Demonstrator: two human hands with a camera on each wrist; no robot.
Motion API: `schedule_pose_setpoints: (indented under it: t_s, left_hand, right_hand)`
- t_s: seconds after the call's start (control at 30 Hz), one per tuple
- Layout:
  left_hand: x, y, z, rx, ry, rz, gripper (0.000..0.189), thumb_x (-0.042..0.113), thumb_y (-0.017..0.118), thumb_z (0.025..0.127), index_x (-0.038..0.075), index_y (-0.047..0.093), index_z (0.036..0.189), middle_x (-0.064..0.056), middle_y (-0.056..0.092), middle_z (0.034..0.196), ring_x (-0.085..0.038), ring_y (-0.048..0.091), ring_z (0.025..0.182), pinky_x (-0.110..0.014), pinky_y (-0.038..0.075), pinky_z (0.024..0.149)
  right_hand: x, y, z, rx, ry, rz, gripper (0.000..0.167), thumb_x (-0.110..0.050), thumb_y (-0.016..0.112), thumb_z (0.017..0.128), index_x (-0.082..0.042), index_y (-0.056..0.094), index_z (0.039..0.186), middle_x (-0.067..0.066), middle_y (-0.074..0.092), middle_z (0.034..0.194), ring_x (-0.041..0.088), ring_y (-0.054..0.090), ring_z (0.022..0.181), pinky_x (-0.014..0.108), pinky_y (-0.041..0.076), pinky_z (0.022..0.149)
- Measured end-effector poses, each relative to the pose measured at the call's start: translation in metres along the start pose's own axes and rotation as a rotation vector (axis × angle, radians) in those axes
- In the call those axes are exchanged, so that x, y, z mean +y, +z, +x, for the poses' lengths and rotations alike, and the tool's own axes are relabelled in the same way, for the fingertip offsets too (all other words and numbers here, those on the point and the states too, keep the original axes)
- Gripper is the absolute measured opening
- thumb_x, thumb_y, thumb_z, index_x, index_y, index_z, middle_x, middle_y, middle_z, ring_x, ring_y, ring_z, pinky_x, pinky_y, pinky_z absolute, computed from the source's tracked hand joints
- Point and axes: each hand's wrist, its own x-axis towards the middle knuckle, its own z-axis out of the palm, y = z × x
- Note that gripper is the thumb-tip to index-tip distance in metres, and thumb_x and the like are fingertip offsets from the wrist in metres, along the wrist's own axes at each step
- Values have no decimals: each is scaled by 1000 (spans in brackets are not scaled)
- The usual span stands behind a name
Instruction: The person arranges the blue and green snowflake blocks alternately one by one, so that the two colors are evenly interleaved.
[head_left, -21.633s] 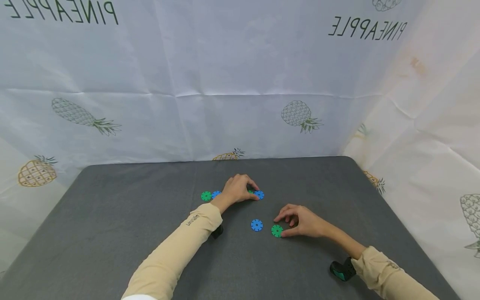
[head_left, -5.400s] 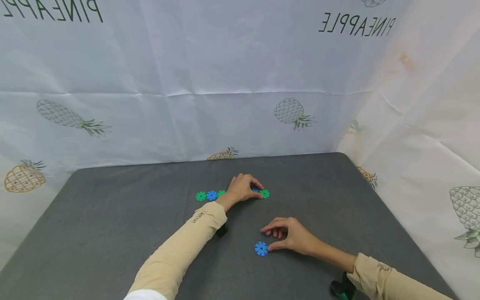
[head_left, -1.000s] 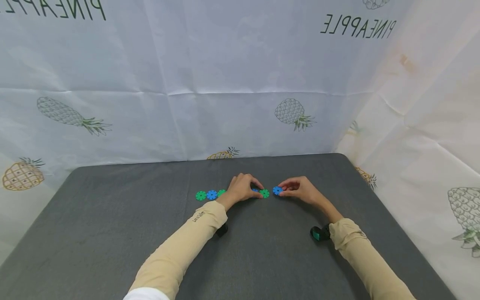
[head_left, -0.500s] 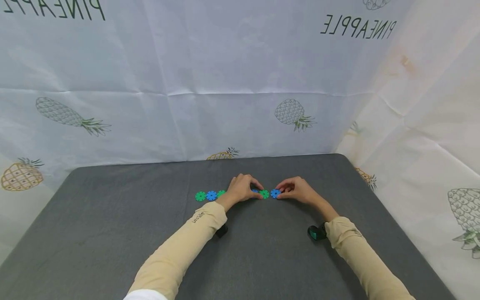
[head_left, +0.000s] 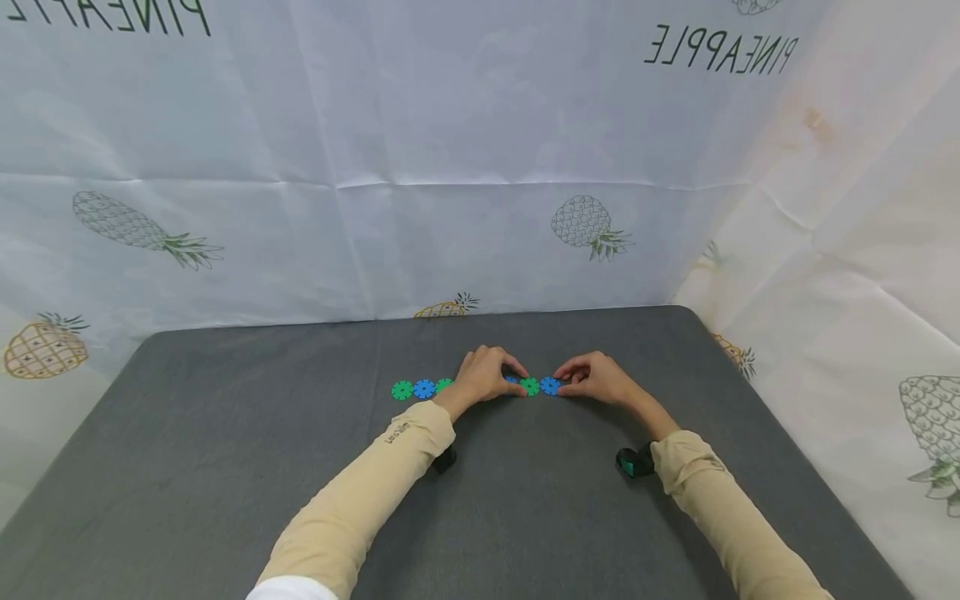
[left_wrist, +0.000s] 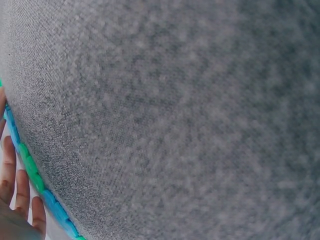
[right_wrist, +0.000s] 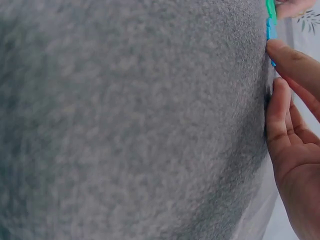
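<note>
A row of notched plastic discs, green and blue by turns, lies flat across the far part of the table. My left hand (head_left: 483, 375) reaches over the row's middle and hides part of it. Its thumb and index finger hold the green disc (head_left: 530, 386) by the near and far edges. From the other side my right hand (head_left: 602, 380) pinches a blue disc (head_left: 549, 386) right beside that green one; whether they interlock I cannot tell. Left of my wrist show a green disc (head_left: 402, 390), a blue disc (head_left: 424, 388) and part of another green disc (head_left: 444, 383).
The dark grey cloth-covered table (head_left: 525, 517) ends at a white curtain (head_left: 360, 250) printed with pineapples. A black wrist device (head_left: 635, 461) sits under my right forearm, another (head_left: 444, 460) under my left.
My right hand brought the last loose blue disc from the near middle to the row's right end, then slid it left against the green disc. My left hand stayed put lately; the row is longer.
</note>
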Motion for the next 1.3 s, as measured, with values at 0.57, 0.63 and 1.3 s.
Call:
schedule_pose_setpoints:
  t_s: [0.57,0.63,1.3]
  left_hand:
    - [7,-7,3,-44,43,128,21,35,78,81,25,77,99,3,66,106,-19,57,96,-38,42,84]
    - [9,-9,3,-56,36,162,21,35,79,80,24,77,98,2,65,106,-20,56,97,-39,41,86]
    - [-9,-28,-22,42,83,173,28,39,69,88,21,74,109,-4,62,120,-28,54,110,-47,41,90]
  right_hand:
    - [-2,1,10,-17,-28,-46,20,-8,75,83,2,72,99,4,68,83,8,55,63,22,45,57]
    - [-3,1,11,-32,-36,-50,20,-8,75,83,3,71,100,6,68,85,9,56,65,22,46,58]
    - [4,3,-13,103,-133,15,25,-9,64,93,5,66,114,15,67,105,23,64,84,32,53,74]
